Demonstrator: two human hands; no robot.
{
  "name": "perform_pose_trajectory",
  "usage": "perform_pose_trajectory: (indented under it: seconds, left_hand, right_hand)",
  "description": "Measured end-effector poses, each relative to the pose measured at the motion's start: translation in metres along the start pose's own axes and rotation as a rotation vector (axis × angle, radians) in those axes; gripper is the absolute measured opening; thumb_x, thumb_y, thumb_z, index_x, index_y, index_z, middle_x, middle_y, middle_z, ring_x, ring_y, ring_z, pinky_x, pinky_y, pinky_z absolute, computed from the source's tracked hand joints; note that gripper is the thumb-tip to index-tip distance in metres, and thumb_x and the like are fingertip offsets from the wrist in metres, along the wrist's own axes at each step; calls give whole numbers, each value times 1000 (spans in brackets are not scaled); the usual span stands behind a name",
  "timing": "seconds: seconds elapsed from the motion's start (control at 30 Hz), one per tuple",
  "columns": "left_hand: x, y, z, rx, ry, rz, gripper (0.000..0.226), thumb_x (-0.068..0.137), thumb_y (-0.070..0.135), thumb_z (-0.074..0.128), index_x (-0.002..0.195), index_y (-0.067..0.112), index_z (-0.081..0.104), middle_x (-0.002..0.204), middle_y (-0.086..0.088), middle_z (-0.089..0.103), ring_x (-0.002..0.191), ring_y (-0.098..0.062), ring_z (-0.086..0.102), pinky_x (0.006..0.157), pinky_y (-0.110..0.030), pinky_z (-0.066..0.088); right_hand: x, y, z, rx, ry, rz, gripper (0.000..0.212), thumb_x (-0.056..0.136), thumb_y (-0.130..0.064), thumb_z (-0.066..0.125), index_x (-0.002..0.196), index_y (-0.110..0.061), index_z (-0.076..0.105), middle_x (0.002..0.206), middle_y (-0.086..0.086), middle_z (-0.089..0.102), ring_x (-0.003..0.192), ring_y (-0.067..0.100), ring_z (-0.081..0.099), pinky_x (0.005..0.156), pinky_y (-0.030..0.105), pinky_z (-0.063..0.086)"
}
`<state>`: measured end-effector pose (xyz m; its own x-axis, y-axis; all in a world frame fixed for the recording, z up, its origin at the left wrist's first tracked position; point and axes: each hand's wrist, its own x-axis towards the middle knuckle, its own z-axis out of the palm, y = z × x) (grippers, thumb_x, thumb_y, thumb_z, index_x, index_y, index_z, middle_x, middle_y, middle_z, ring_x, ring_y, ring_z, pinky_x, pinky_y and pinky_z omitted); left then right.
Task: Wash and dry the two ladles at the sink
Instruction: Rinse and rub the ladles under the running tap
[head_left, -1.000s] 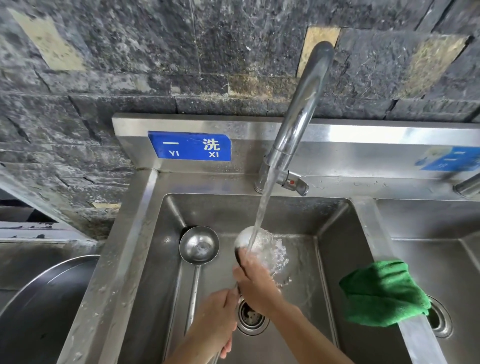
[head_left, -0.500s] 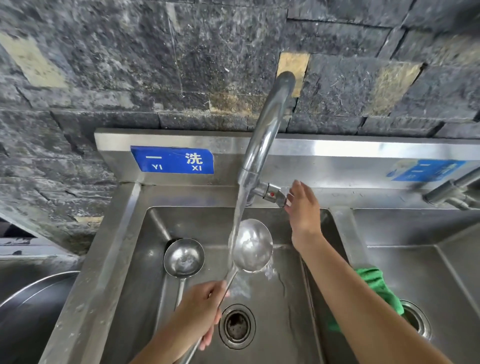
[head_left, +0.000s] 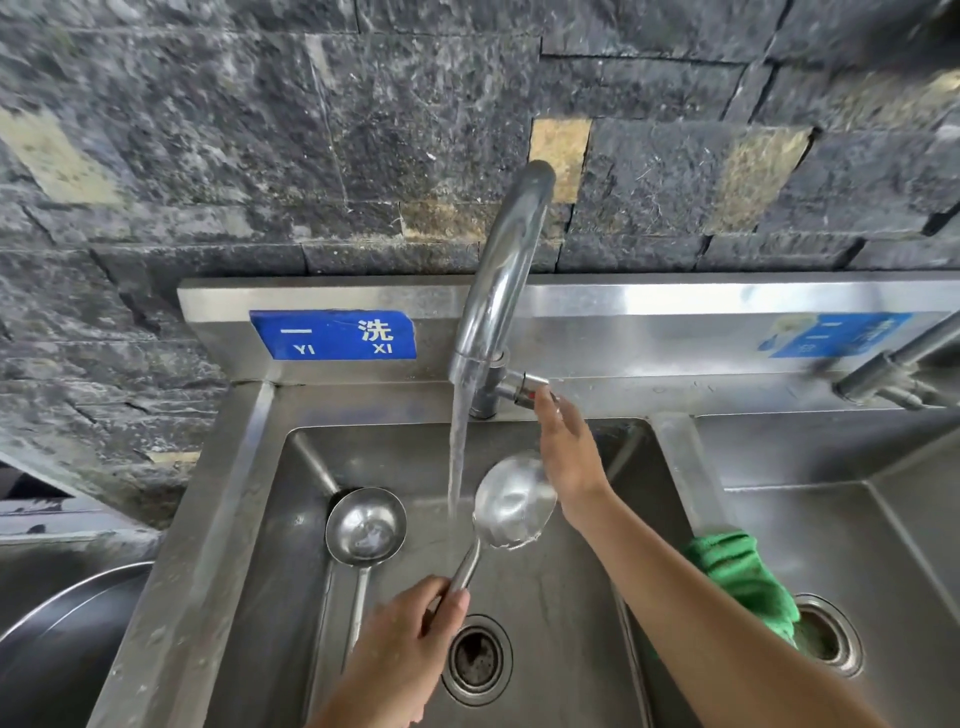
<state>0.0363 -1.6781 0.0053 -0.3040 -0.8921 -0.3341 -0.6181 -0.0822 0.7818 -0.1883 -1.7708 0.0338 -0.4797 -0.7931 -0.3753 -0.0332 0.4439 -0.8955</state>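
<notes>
Green cloth (head_left: 740, 574) half behind right forearm (head_left: 665, 597)

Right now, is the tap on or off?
On. A stream of water runs from the faucet into the basin, past the held ladle; the right hand is at the tap handle.

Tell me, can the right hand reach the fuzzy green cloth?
Probably yes: the right hand holds nothing, poised at the steel faucet handle, and the green cloth lies uncovered beside that forearm.
</notes>
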Motion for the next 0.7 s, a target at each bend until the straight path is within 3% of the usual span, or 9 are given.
perform_pose_trajectory:
  seconds: [0.1,0.17,0.27,0.33,0.43,0.53,0.63,0.7]
  left_hand:
    - [-5,15,9,103,84,89,16,95,49,56,92,35,63,66,24,60,56,-1,59,52,-12,40]
    - [-7,27,14,125,128,125,9,94,47,58,91,39,61,83,35,59,69,3,62,60,-9,43]
    - [-9,44,21,159,172,162,7,92,47,59,93,41,58,75,28,64,66,2,63,55,-13,45]
    - [-13,58,25,166,180,180,7,92,47,60,95,41,58,68,23,64,62,0,62,53,-15,44]
    - [-17,81,30,138,199,214,7,90,44,64,95,42,59,71,17,64,62,-4,63,57,-19,48]
    - [-24,106,32,134,195,228,8,89,49,63,96,46,60,75,17,64,59,-6,62,61,-27,53]
    - [-25,133,35,80,178,246,16,88,49,64,101,53,55,68,9,62,60,-7,59,59,-19,47]
    - [-21,152,40,48,122,240,19,90,49,63,102,57,51,66,8,63,60,-6,59,59,-17,45]
  right_hand:
    - [-13,15,-20,-48,-69,-2,73,91,-79,41,144,-31,54,139,-11,58,128,12,50,109,34,34]
    - [-18,18,-35,-16,-74,20,62,89,-80,44,128,-36,64,131,-16,63,124,10,54,110,34,37]
    - [-19,16,-56,167,-89,68,26,98,-53,56,109,-34,69,127,-3,68,121,13,61,107,37,48]
    - [-22,8,-72,302,-86,78,20,101,-34,55,113,-28,71,126,3,69,121,16,62,101,36,53]
    - [-33,-12,-93,438,-44,94,27,102,-25,52,121,-17,69,119,6,70,116,20,65,81,28,53]
    - [-49,-26,-116,500,-8,82,27,105,-31,52,127,-22,64,122,6,70,118,22,66,80,27,55]
    - [-66,-36,-137,505,-25,36,39,105,-48,49,141,-31,52,126,-3,66,114,18,66,84,29,56]
    - [-76,-41,-152,494,-29,25,43,104,-48,50,146,-41,41,128,0,64,116,24,67,91,34,56]
